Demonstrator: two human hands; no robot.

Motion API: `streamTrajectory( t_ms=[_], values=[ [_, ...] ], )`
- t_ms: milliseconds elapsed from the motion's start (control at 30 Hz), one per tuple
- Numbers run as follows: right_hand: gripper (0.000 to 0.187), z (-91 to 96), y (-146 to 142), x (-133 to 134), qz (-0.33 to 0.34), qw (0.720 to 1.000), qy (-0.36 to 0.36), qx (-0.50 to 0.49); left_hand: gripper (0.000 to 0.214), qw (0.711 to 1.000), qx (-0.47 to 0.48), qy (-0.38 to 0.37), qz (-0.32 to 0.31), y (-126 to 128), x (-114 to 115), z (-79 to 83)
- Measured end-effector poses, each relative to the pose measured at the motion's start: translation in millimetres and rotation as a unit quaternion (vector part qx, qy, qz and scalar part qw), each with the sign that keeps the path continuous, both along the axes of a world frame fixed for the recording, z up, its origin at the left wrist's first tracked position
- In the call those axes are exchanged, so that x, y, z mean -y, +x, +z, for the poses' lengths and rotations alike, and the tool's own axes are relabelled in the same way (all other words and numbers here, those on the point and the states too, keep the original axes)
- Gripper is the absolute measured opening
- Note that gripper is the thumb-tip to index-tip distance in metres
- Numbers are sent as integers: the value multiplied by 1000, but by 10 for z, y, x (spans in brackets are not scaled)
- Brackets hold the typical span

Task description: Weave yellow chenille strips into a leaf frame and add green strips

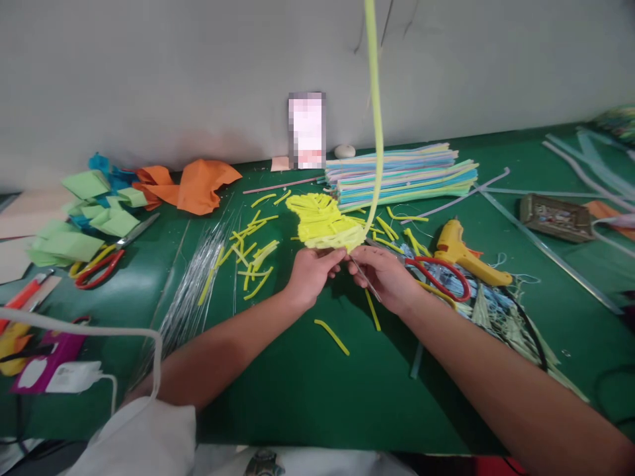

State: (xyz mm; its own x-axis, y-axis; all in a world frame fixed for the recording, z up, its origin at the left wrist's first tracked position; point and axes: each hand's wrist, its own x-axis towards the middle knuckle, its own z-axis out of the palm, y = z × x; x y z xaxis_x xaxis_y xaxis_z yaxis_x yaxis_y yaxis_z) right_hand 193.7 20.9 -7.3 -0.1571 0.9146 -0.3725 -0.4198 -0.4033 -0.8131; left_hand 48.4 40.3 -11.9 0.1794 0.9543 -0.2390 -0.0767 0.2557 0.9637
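My left hand (pixel 317 271) is closed, its thumb and fingers pinching the lower edge of a bright yellow woven piece (pixel 322 215) held over the table. At the piece's lower right corner, my right hand (pixel 381 274) is closed round a slim metal tool (pixel 366 277), whose exact kind I cannot make out. A long pale yellow strip (pixel 376 119) rises from the right of the piece and runs out of the top of the view. Short yellow cut pieces (pixel 255 264) lie scattered on both sides. Red-handled scissors (pixel 449 284) rest just right of my right hand.
A bundle of pastel strips (pixel 397 175) lies behind the hands, near a phone (pixel 306 129) propped against the wall. Thin wires (pixel 193 277) spread at left, beside more scissors (pixel 106 261) and coloured paper (pixel 203 188). At right are a yellow glue gun (pixel 464 254), tassels and a small box (pixel 555 218).
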Motion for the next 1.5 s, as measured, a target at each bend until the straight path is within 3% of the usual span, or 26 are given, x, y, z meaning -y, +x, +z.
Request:
streamTrajectory(
  t_ms=[333, 667, 1000, 1167, 1500],
  values=[
    [12, -21, 70, -29, 21, 998, -15, -63, 19, 999, 51, -16, 3, 19, 10, -4],
    [11, -54, 60, -20, 46, 995, -2, -92, 26, 996, 80, -14, 18, 26, 6, -37],
    [20, 10, 57, 20, 105, 983, 2, -152, 38, 988, 144, -46, -40, 4, -11, 7],
    [19, 24, 65, 31, 127, 980, 15, -155, 40, 991, 122, -19, -52, -10, -4, -10],
    [18, 30, 43, 25, 94, 990, 4, -101, 35, 996, 90, 10, -23, -18, 18, -47]
  ],
)
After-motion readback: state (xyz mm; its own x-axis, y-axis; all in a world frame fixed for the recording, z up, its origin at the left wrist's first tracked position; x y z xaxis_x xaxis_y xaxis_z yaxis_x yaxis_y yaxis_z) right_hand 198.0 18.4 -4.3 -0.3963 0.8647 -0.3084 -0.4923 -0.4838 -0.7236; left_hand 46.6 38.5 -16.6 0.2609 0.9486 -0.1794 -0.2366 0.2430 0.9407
